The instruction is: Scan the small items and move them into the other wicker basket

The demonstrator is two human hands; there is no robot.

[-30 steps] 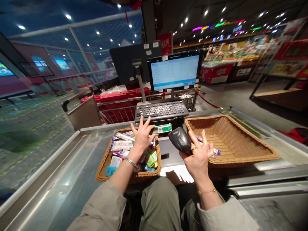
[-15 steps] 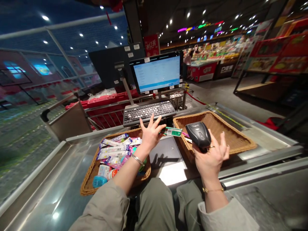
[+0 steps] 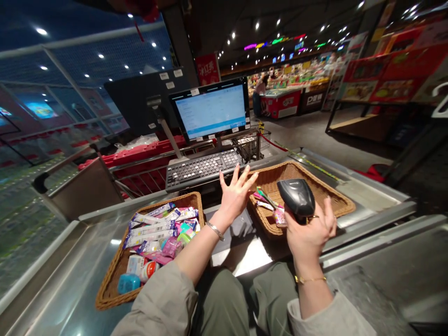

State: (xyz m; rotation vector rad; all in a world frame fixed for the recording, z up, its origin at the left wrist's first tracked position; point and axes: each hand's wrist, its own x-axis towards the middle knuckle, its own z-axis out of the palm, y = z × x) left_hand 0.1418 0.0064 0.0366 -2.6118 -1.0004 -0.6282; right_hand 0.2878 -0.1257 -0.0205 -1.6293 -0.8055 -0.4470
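My left hand (image 3: 235,196) is spread with nothing in it, over the gap between two wicker baskets and just in front of the keyboard (image 3: 203,168). In my right hand (image 3: 311,233) is a black barcode scanner (image 3: 297,197), held above the near side of the right wicker basket (image 3: 336,200). Several small colourful packets (image 3: 266,203) lie in that basket's left part. The left wicker basket (image 3: 105,291) is full of thin wrapped sticks (image 3: 150,231), a blue container (image 3: 128,283) and other small packaged items.
Behind the keyboard stands a lit monitor (image 3: 213,109), with a second dark screen (image 3: 133,102) to its left. A metal counter (image 3: 77,261) runs under the baskets. A red shopping cart (image 3: 136,154) is beyond it. Far off, a person (image 3: 259,95) bends by a red freezer (image 3: 285,103).
My left hand has let go of the green packet, which now appears to lie in the right basket. The view has shifted to the right; the scanner stays in my right hand.
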